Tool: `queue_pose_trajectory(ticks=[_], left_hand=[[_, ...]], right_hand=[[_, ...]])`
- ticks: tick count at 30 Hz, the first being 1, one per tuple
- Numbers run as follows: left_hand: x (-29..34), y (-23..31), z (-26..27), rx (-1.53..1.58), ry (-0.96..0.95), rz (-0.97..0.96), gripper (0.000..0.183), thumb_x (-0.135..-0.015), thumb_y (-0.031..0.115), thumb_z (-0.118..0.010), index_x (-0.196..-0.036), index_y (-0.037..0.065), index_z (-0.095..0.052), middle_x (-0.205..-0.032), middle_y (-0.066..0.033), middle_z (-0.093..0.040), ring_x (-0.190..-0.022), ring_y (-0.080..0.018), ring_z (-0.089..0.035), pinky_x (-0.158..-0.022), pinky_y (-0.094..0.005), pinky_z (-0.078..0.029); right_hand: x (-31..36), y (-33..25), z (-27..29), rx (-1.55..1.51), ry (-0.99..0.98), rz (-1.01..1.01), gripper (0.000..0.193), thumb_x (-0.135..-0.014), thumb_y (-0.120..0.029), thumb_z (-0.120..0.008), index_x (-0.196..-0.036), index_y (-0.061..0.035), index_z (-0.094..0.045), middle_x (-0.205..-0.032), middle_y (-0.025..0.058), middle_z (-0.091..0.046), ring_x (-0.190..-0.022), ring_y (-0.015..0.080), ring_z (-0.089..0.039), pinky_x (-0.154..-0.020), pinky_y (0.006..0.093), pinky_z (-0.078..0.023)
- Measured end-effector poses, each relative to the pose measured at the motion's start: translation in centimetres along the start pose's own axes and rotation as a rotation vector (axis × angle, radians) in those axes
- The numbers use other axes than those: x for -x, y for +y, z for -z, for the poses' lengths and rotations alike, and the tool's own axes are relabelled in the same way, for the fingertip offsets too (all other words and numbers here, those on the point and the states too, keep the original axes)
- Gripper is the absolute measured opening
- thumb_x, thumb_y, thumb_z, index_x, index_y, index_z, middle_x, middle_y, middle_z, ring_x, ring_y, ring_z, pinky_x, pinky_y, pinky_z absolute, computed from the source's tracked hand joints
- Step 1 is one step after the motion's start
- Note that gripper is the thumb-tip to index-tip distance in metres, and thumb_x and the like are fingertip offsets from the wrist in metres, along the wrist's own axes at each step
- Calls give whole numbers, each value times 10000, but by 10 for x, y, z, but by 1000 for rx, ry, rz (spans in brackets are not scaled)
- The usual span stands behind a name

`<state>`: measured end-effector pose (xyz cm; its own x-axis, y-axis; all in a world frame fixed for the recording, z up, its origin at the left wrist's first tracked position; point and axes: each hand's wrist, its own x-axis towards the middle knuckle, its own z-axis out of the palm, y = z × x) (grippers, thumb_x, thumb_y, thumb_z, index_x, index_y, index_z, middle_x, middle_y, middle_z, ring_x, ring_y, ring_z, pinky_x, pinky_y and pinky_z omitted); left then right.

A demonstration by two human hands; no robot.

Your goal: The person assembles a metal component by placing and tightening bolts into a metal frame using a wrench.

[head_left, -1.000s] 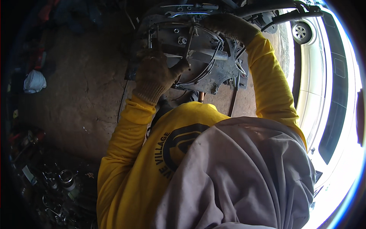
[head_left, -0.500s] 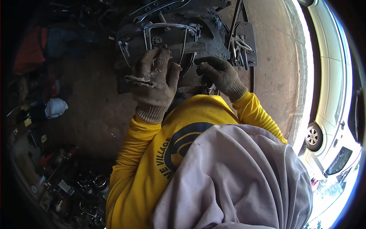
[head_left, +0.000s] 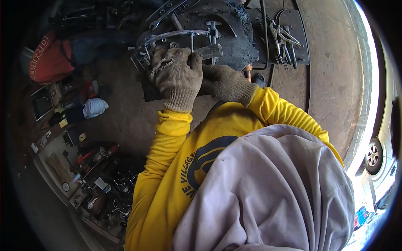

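A curved metal frame of welded rods (head_left: 178,33) lies tilted on a dark, worn metal worktop (head_left: 232,52). My left hand (head_left: 178,77), in a dirty knitted glove, has its fingers curled down over the frame's near side, gripping it. My right hand (head_left: 226,83), gloved too, is close beside the left at the worktop's near edge. Its fingertips disappear behind my left hand, so their grip is hidden. A flat metal strip (head_left: 210,51) sticks out rightward just above my hands. Nut-like rings (head_left: 173,44) rest on the worktop beyond my left fingers.
Locking pliers (head_left: 284,37) and other tools lie on a side plate at the right. Wrenches (head_left: 161,19) sit at the back. Cluttered metal parts (head_left: 113,184) fill the lower left, near a white cloth bundle (head_left: 95,108). A parked car (head_left: 377,154) stands outside, far right.
My left hand has gone from spread fingers to curled over the frame. My right hand has moved left, against it. The frame has tilted, its left end nearer, and the view has shifted.
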<state>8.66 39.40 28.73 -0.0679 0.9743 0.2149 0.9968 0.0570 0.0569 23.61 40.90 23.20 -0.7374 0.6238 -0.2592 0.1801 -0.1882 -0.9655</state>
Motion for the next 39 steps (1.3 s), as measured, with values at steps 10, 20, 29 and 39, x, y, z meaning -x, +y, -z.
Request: queue_pose_trajectory(ticks=[10, 20, 29, 39], left_hand=[[4, -5, -11, 8, 164, -43, 206, -874, 270, -713, -882, 65, -734, -903, -97, -714, -975, -313, -660, -1020, -469, -430], [5, -11, -13, 80, 89, -12, 252, -881, 323, -721, -882, 71, -740, -878, -115, -702, -889, -340, -653, -880, -465, -486], [2, -34, 1, 123, -58, -145, 196, -909, 256, -699, -939, 67, -740, -960, -129, -707, -907, -333, -669, -856, -444, -514], [-25, -37, 41, 226, -541, 27, 264, -980, 246, -628, -1150, 69, -725, -1083, -136, -728, -1031, -322, -687, -918, -379, -531]], right_hand=[[-8, -26, 64, 529, 444, 281, 235, -928, -188, -676, -1117, -57, -722, -1015, 174, -727, -909, 352, -711, -806, 399, -579], [28, 16, 45, 341, 506, 306, 268, -932, -250, -676, -1141, -87, -718, -1006, 163, -728, -950, 351, -702, -849, 403, -557], [27, 18, 57, 244, 525, 200, 317, -937, -127, -707, -1247, -59, -696, -1156, 155, -730, -1035, 258, -715, -909, 338, -564], [41, 30, 52, 232, 519, 151, 303, -945, -177, -714, -1238, -99, -712, -1148, 110, -740, -1039, 212, -720, -924, 306, -559]])
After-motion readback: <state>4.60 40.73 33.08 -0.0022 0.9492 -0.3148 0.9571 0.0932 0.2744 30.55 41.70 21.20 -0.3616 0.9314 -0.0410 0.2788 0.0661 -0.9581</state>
